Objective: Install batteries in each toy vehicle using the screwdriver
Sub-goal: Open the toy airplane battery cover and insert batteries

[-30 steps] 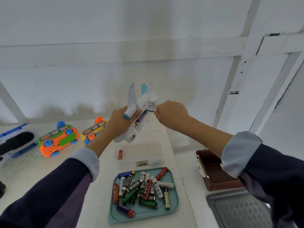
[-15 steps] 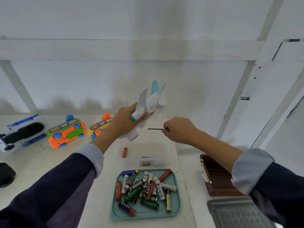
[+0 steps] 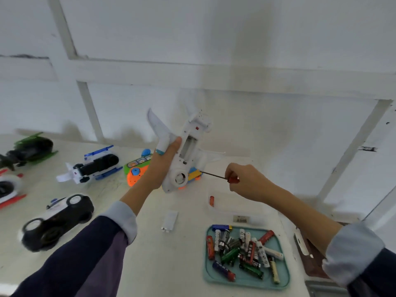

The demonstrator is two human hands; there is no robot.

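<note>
Dark navy sleeves (image 3: 70, 260) — pale grey cuffs (image 3: 123, 219)

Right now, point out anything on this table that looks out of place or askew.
A small white cover lies loose on the table, apart from any toy. The white toy plane, held in the left hand, shows an open, empty battery bay. One red battery lies outside the teal tray.

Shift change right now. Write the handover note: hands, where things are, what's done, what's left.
Left hand grips the white toy plane in the air, belly up, battery bay open and empty.
Right hand holds the screwdriver, tip clear of the plane.
The cover lies on the table; batteries sit in the teal tray.
Done: cover off.
Left: load batteries, screw cover back. Whether the other toys are done cannot be told.
</note>
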